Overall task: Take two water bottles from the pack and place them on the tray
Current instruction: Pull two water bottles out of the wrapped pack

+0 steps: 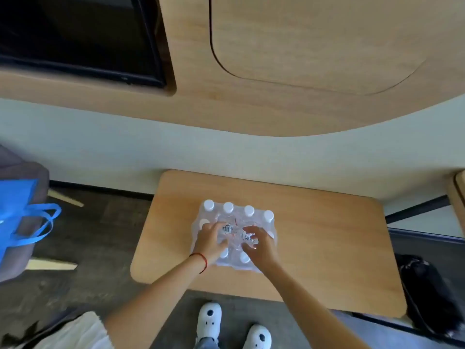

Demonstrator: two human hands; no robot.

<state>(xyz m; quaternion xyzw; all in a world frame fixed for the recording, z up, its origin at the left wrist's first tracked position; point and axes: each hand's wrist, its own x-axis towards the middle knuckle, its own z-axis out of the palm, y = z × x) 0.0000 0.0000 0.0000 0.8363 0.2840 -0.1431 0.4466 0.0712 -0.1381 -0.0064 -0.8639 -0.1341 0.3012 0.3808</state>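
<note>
Blue bag (17, 217) left of wooden table (327, 235).

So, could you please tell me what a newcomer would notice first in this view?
Two bare hands, the left hand and right hand, press on a shrink-wrapped pack of water bottles in the middle of a wooden table. At far left, a bright blue bag stands out.

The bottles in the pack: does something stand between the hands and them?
Yes. Clear plastic wrap covers the bottles; both the left hand and the right hand rest on top of it, mid-pack.
</note>
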